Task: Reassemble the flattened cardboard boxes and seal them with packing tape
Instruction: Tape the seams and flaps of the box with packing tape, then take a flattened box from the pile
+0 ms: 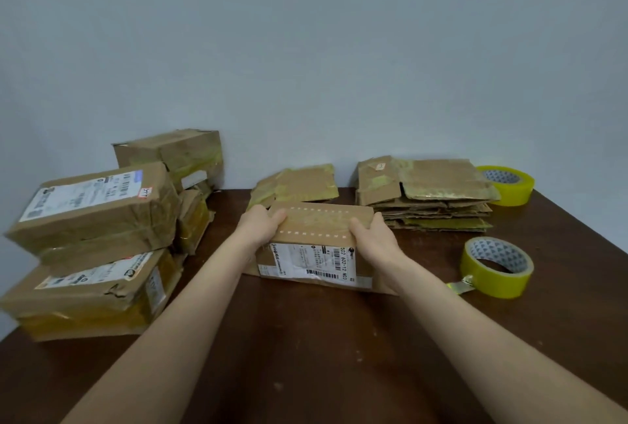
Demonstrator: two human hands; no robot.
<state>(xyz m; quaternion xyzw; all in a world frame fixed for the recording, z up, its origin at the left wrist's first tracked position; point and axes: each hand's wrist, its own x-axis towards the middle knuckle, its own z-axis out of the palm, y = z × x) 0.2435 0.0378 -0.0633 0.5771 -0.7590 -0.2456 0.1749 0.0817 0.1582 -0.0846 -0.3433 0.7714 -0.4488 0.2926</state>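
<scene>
A small cardboard box (316, 236) with a white shipping label on its near face stands in the middle of the dark wooden table (306, 355). My left hand (260, 225) grips its left top edge and my right hand (373, 236) grips its right top edge. A stack of flattened boxes (424, 192) lies behind it to the right. One more flattened piece (295, 184) lies just behind the box. A yellow tape roll (496, 267) with a loose end sits to the right of the box, and a second roll (508, 184) stands at the back right.
Several assembled, taped boxes (91, 240) are piled at the left side of the table, up against the pale wall (306, 50). The table's right edge runs diagonally past the tape rolls.
</scene>
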